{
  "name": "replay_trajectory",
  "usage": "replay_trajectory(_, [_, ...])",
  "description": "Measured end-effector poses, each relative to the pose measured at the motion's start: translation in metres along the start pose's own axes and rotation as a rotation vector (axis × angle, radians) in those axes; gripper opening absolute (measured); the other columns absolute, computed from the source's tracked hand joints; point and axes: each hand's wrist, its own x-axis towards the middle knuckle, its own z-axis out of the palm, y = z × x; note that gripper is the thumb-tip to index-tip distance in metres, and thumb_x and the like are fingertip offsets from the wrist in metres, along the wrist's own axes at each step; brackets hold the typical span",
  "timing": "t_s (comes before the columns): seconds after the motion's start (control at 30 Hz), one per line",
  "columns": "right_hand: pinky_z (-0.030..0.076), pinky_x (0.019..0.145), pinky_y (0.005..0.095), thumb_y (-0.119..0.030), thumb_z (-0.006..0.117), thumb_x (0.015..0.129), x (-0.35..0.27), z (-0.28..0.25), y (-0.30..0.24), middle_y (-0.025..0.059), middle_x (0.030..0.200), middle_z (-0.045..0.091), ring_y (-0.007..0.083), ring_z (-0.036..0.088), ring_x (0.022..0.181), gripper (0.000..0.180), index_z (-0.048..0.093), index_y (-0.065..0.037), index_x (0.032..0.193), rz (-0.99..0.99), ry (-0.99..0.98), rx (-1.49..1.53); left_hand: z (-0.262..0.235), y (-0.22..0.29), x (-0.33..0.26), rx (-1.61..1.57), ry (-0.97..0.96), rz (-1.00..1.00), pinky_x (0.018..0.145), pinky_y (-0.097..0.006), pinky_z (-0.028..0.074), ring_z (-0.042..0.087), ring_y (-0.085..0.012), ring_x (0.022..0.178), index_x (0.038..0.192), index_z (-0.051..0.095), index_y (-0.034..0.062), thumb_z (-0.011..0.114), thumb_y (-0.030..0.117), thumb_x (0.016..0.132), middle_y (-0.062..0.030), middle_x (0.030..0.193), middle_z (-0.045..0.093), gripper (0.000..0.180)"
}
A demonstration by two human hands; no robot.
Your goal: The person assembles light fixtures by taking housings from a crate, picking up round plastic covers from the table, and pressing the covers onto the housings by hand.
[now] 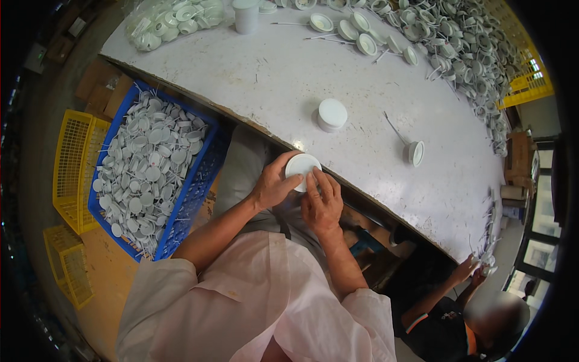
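Both hands are at the table's near edge, over my lap, with a white round plastic disc (295, 164) between them. My left hand (274, 183) is closed round its left side, the thumb lying across the face. On the right side, my right hand (322, 200) presses its fingertips to the disc; its other fingers are curled. The underside of the disc is hidden. Beyond my hands a white round lidded piece (332, 114) stands on the table. Farther right lies a small white cup-shaped part (415, 153) with a thin wire lead.
A blue crate (181, 208) full of white wired parts stands left, beside yellow crates (63, 172). The white table (241, 78) carries a bag of white cups (175, 24), a white cylinder (246, 18) and a large heap of parts (458, 54). A co-worker (446, 326) handles parts at lower right.
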Motion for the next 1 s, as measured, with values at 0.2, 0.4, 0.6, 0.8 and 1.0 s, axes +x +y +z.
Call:
replay_trajectory(0.2, [0.049,0.084,0.0408,0.007,0.062,0.06,-0.002,0.002,0.0,0.0154,0.123,0.054,0.0339,0.056,0.1,0.062,0.057,-0.003,0.12,0.01,0.012,0.04,0.0,0.001,-0.002,0.016,0.012,-0.012,0.093,-0.029,0.045,0.054,-0.0161,0.108,0.129,0.042,-0.0034,0.053,0.002,0.086,-0.0113,0.118,0.056,0.045])
replay_trajectory(0.4, [0.05,0.073,0.034,0.001,0.065,0.063,-0.001,0.002,0.001,0.0121,0.11,0.062,0.0258,0.059,0.086,0.04,0.066,-0.001,0.103,-0.045,0.07,-0.024,0.004,0.007,-0.005,0.072,0.064,0.027,0.088,-0.031,0.047,0.057,-0.0183,0.102,0.125,0.047,-0.0009,0.055,0.007,0.081,-0.013,0.112,0.059,0.044])
replay_trajectory(0.6, [0.049,0.069,0.0319,-0.001,0.066,0.063,-0.003,0.005,0.005,0.0098,0.106,0.064,0.0227,0.059,0.081,0.037,0.068,-0.002,0.1,-0.069,0.082,-0.04,0.004,-0.002,-0.003,0.052,0.064,0.023,0.088,-0.03,0.047,0.058,-0.0177,0.1,0.122,0.05,0.0011,0.054,0.006,0.081,-0.0117,0.11,0.061,0.041])
replay_trajectory(0.8, [0.049,0.07,0.034,-0.001,0.066,0.062,0.002,0.004,0.003,0.0141,0.112,0.061,0.0275,0.06,0.086,0.041,0.066,-0.002,0.103,-0.061,0.034,0.039,0.004,-0.005,0.004,0.014,0.203,-0.068,0.08,-0.027,0.049,0.059,-0.0133,0.092,0.115,0.057,0.0002,0.058,0.015,0.088,-0.0081,0.1,0.064,0.031])
replay_trajectory(1.0, [0.046,0.084,0.0388,-0.001,0.07,0.071,0.013,-0.029,0.05,0.0204,0.121,0.054,0.0327,0.054,0.102,0.048,0.059,-0.003,0.118,0.279,0.302,-0.116,-0.05,-0.01,-0.01,-0.145,0.439,-0.047,0.077,-0.024,0.049,0.06,-0.0103,0.088,0.109,0.064,0.0007,0.059,0.012,0.089,-0.0049,0.097,0.065,0.023])
